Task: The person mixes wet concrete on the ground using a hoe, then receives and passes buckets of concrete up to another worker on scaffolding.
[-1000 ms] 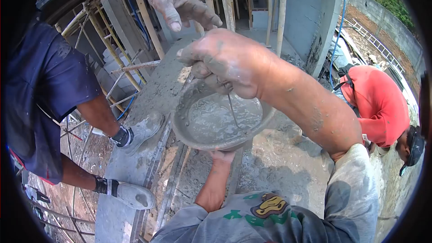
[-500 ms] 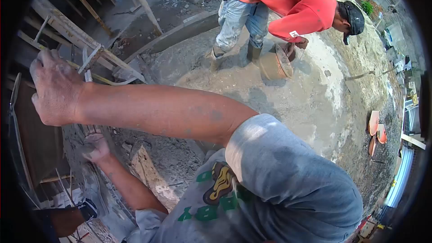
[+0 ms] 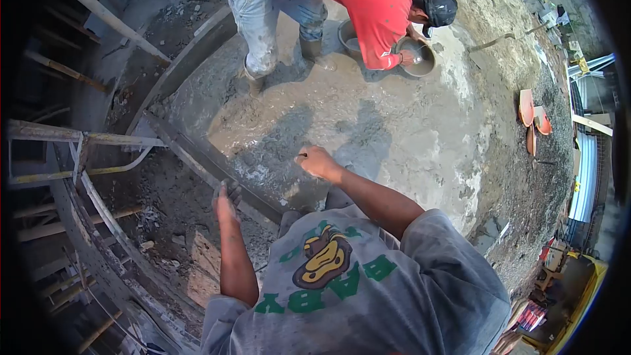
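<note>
My left hand (image 3: 227, 201) hangs low over the edge of the rubble ground, beside a raised concrete border (image 3: 211, 165); its fingers are apart and nothing shows in them. To its right, my right hand (image 3: 317, 162) is above the wet grey cement floor (image 3: 263, 117), its fingers curled; what they hold, if anything, is too small to tell. The two hands are apart from each other.
A co-worker in a red shirt (image 3: 368, 1) bends over a bucket (image 3: 420, 59) ahead. A second bucket (image 3: 348, 34) stands beside it. Bamboo poles and a metal frame (image 3: 85, 137) are at left. Orange pans (image 3: 527, 108) lie at right.
The view has swung right, away from the person in dark blue. The grey basin, earlier between my hands, is out of view. My hands have come down in front of me.
</note>
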A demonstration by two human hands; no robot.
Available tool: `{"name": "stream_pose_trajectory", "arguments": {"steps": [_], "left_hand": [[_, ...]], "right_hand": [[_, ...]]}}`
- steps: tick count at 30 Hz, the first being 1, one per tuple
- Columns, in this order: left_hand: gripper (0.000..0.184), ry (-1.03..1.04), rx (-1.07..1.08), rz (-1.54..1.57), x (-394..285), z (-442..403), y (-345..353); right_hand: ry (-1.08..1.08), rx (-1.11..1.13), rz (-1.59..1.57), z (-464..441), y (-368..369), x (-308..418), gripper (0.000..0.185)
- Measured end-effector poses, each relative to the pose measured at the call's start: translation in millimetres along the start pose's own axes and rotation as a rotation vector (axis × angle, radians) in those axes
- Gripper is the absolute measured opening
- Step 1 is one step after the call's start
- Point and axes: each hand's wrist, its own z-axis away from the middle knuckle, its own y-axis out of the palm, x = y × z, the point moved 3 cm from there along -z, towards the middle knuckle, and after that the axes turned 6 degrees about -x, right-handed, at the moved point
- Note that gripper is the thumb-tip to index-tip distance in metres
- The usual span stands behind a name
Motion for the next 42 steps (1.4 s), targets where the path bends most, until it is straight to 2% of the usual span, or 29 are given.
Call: {"name": "stream_pose_trajectory", "arguments": {"steps": [3,6,9,13,16,17,20,27,30,33,36,38,39,41,42], "left_hand": [[0.032,0.123,0.084,-0.04,-30.1,-4.7,49.3],[0.031,0.211,0.15,-0.106,-42.3,6.6,88.2],[0.03,0.262,0.214,-0.212,-32.1,23.0,103.1],[0.03,0.272,0.268,-0.261,17.0,5.6,71.0],[0.026,0.227,0.108,-0.338,50.2,-18.0,29.9],[0.025,0.146,0.133,-0.254,55.6,-20.7,18.4],[0.025,0.027,0.041,-0.197,53.5,-14.0,-11.7],[0.026,-0.007,-0.049,-0.158,61.6,-17.7,-55.5],[0.027,0.004,-0.074,-0.158,60.5,-14.4,-64.9],[0.026,0.022,-0.073,-0.12,62.1,-10.6,-76.2],[0.025,0.002,-0.151,-0.128,51.0,1.0,-77.6],[0.025,-0.075,-0.284,-0.238,19.9,27.2,-70.8],[0.028,-0.028,-0.249,-0.182,28.5,21.6,-77.9],[0.033,0.069,-0.182,-0.064,64.6,-3.0,-96.7],[0.037,0.062,-0.232,-0.22,79.8,-13.6,-105.2]], "right_hand": [[0.076,-0.025,-0.144,-1.3,-29.9,-1.8,0.033],[-0.012,-0.076,-0.14,-13.5,-36.8,-7.0,0.035],[-0.009,-0.073,-0.158,-20.5,-34.0,-11.7,0.034],[0.039,-0.02,-0.191,-12.0,-29.6,-3.6,0.034],[0.044,0.004,-0.191,-11.1,-19.9,-5.2,0.033],[0.046,0.015,-0.193,-12.2,-13.9,-6.8,0.034],[0.051,0.072,-0.31,-19.9,12.0,-20.7,0.032],[0.164,0.118,-0.456,-32.7,43.7,-16.5,0.031],[0.249,0.166,-0.678,-32.7,63.4,-18.0,0.03],[0.309,0.185,-0.617,-24.3,73.2,-17.2,0.03],[-0.119,-0.095,0.179,-36.6,79.0,-51.7,0.034],[-0.013,-0.328,0.24,-29.3,60.3,-63.0,0.035],[0.029,-0.447,0.322,-26.5,51.6,-71.3,0.035],[-0.113,-0.686,0.198,-37.6,44.2,-83.9,0.032],[-0.243,-0.773,-0.132,-49.2,40.0,-81.9,0.03]]}}
